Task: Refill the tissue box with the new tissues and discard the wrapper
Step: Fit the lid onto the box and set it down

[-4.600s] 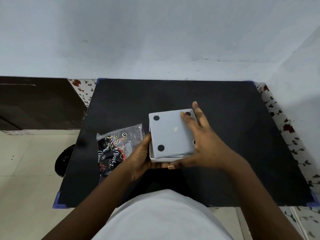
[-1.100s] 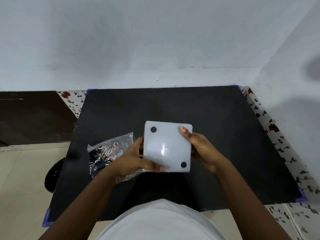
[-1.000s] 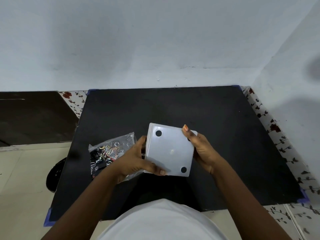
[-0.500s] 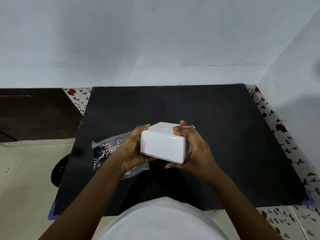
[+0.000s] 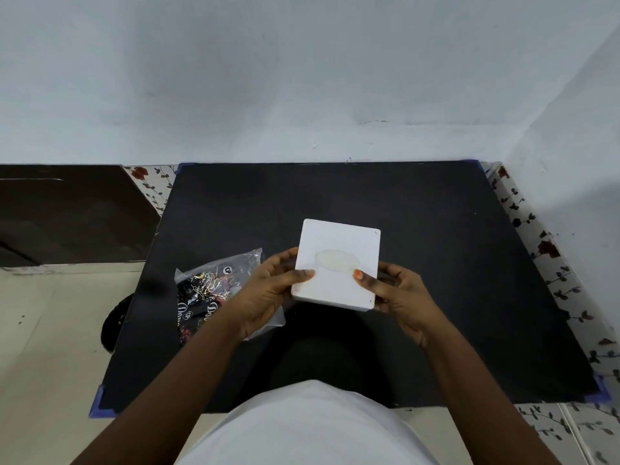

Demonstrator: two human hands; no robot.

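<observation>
I hold a white square tissue box [image 5: 339,243] just above the black table [image 5: 436,263], its top face with an oval opening turned up towards me. My left hand [image 5: 268,293] grips its left edge, thumb lying on the top face. My right hand [image 5: 399,297] grips its right edge, thumb resting beside the oval. A plastic wrapper [image 5: 208,290], clear with black printed parts, lies on the table left of the box, partly under my left wrist.
The black table stands against a pale wall at the back and right. Floral tiles [image 5: 550,263] edge the right side. A dark cabinet [image 5: 67,213] stands at the left, and a dark object [image 5: 112,327] sits on the floor by the table's left edge.
The box showed its underside with black dots earlier. Both hands have turned it over, so the face with the oval opening now points up.
</observation>
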